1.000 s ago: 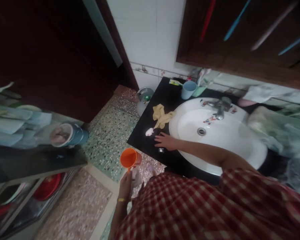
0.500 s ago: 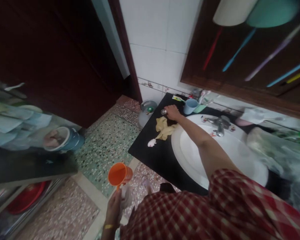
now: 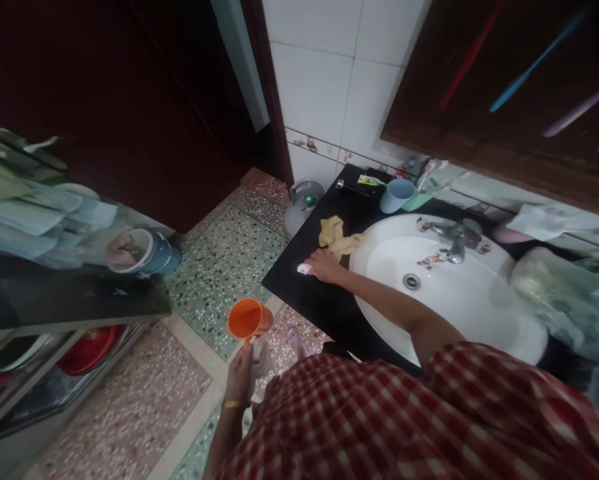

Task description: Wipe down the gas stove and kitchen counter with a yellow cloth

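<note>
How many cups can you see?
3: an orange cup in the left hand, a blue cup on the counter behind the sink, and a blue-and-white cup on the left shelf. Others may be hidden.

Bare black counter (image 3: 324,303) before the sink (image 3: 484,313); yellow cloth (image 3: 335,235) and blue cup (image 3: 396,195) behind.

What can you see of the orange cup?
The orange cup looks like plastic, round-mouthed, with a handle on its lower side. It is tipped so the opening faces the camera; the inside looks empty. The left hand holds it by the handle, with a pale cloth-like thing bunched in the same grip. It hangs over the speckled floor, beside the black counter, apart from it.
</note>
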The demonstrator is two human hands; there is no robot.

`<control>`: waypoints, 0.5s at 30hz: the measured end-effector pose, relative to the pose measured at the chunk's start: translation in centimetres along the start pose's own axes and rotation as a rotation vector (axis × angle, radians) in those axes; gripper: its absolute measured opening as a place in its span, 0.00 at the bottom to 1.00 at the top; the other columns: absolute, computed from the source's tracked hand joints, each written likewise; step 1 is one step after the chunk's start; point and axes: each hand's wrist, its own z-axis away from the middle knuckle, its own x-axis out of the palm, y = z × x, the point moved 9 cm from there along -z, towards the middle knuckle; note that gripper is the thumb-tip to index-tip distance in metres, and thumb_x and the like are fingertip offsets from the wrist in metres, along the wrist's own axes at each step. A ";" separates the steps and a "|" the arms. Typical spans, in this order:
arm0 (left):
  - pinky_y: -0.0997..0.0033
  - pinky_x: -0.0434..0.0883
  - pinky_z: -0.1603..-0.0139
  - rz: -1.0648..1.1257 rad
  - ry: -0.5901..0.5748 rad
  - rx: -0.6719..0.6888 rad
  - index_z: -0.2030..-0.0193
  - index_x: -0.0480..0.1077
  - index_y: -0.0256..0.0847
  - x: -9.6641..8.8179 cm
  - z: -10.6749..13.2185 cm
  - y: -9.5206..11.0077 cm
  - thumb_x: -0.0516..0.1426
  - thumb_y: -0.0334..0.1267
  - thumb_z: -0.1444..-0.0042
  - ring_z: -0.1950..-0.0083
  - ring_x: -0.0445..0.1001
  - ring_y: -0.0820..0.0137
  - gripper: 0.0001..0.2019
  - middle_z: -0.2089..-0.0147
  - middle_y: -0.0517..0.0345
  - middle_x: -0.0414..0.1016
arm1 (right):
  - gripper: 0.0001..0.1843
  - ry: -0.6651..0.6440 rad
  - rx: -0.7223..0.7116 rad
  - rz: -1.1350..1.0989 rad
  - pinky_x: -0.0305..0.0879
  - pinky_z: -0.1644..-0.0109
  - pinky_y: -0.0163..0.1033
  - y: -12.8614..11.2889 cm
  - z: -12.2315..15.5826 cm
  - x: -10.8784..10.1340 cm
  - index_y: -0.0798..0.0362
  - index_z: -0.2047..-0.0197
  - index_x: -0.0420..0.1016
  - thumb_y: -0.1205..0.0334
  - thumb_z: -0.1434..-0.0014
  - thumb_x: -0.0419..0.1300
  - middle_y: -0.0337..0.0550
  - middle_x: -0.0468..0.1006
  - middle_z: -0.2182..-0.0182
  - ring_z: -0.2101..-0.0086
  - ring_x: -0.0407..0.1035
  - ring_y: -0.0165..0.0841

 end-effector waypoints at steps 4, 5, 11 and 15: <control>0.70 0.70 0.65 -0.005 -0.013 0.073 0.67 0.74 0.33 1.0 -0.3 2.1 0.64 0.67 0.70 0.68 0.73 0.67 0.35 0.74 0.58 0.73 | 0.25 0.291 0.377 -0.048 0.55 0.48 0.46 9.1 0.5 -5.7 0.56 0.43 0.70 0.50 0.33 0.45 0.55 0.73 0.51 0.51 0.62 0.45; 0.70 0.70 0.66 0.000 -0.009 0.073 0.67 0.74 0.33 1.0 -0.3 2.1 0.64 0.67 0.70 0.68 0.73 0.67 0.35 0.74 0.57 0.74 | 0.25 0.346 0.508 -0.034 0.55 0.48 0.47 12.4 1.1 -7.1 0.56 0.43 0.70 0.50 0.33 0.45 0.56 0.73 0.51 0.51 0.61 0.47; 0.72 0.68 0.70 -0.015 -0.031 0.049 0.70 0.73 0.34 0.7 -0.4 0.2 0.63 0.67 0.69 0.71 0.71 0.69 0.34 0.77 0.60 0.70 | 0.34 0.409 0.782 0.004 0.50 0.41 0.52 21.4 3.0 -8.0 0.69 0.32 0.52 0.53 0.33 0.44 0.68 0.60 0.38 0.41 0.52 0.53; 0.69 0.69 0.69 -0.036 0.013 0.012 0.66 0.75 0.32 -0.3 -0.2 -0.9 0.63 0.69 0.70 0.70 0.72 0.67 0.38 0.74 0.56 0.74 | 0.37 0.243 0.461 -0.025 0.46 0.36 0.52 15.5 -0.4 -2.0 0.58 0.30 0.49 0.48 0.37 0.49 0.58 0.50 0.31 0.34 0.44 0.48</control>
